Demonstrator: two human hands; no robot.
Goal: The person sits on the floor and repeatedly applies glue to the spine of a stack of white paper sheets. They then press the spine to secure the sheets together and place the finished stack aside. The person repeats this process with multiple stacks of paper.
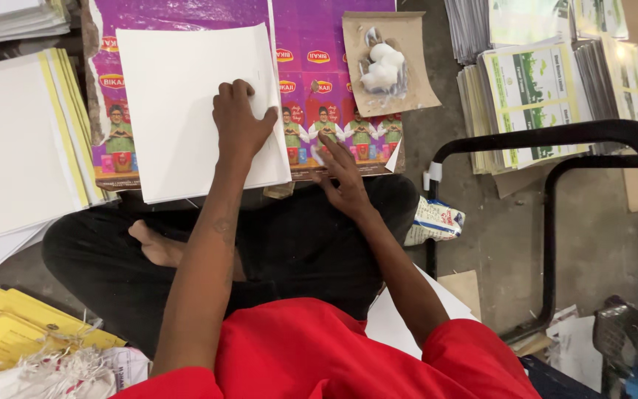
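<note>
The white sheet [186, 103] is pressed flat by the left hand [239, 122], knuckles bent, grasping nothing; right of it, the purple printed sheet [334, 66] is steadied by the released right hand [342, 176].

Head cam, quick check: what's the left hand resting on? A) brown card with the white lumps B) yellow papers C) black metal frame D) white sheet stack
D: the left hand lies flat on the white sheet stack, which sits over the purple printed sheet.

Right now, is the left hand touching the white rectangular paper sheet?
Touching. The head view shows the left hand pressed flat on the white rectangular paper sheet, fingers lying on its surface with no gap.
</note>
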